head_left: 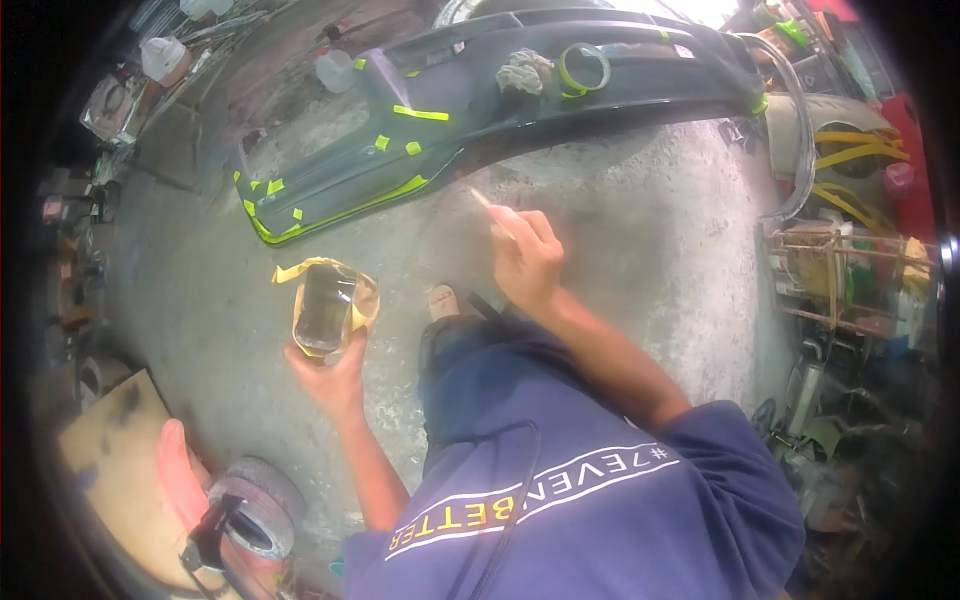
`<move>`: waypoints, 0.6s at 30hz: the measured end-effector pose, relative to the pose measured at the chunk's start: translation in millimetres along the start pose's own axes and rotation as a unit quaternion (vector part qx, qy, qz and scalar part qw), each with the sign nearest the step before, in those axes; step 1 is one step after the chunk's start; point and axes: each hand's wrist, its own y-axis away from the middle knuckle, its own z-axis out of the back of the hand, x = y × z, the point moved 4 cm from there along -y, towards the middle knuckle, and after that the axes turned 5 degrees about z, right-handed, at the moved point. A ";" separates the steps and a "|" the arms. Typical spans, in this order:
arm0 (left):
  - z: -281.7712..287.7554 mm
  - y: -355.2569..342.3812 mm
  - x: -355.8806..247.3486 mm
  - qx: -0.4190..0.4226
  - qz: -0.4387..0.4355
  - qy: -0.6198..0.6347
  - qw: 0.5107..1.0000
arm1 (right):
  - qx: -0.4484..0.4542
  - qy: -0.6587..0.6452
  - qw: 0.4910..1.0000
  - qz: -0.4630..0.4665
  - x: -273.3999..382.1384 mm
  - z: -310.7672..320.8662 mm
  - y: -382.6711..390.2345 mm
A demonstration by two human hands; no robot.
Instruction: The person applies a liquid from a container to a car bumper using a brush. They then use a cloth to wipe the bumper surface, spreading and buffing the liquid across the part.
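My left hand (pixel 335 378) is wrapped round an open-topped container (pixel 345 345) with torn yellow paper or tape around its rim. The inside looks dark and shiny; what it holds is unclear. Farther right, my right hand (pixel 527 250) pinches a thin, pale stick-like tool (pixel 479 197), perhaps a fine brush, its tip close to the near edge of a dark grey car bumper (pixel 470 110). I cannot tell whether tip and bumper touch. Bright yellow-green tape strips (pixel 421 114) mark the bumper's left part and lower edge.
A crumpled rag (pixel 524 72) and a tape roll (pixel 563 68) rest on the bumper. Behind it stands a whitish plastic jug (pixel 336 72). A metal rack (pixel 835 275) is at right. A tan board (pixel 120 440) and a round, tyre-like object (pixel 285 500) lie at lower left.
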 end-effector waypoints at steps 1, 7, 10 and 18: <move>1.7 -0.1 3.3 0.007 0.006 0.007 1.000 | 0.002 0.000 1.000 0.001 1.5 -0.5 -1.0; 8.3 -5.4 10.4 0.015 0.000 -0.003 1.000 | 0.000 -0.087 0.989 -0.116 -40.3 -3.6 -15.5; 15.1 -8.6 15.4 0.000 -0.018 0.019 1.000 | -0.074 -0.122 0.962 -0.235 -71.2 23.4 -32.1; 8.3 -10.4 17.0 -0.002 -0.023 0.016 1.000 | -0.157 -0.055 0.956 -0.240 -64.9 82.1 -49.3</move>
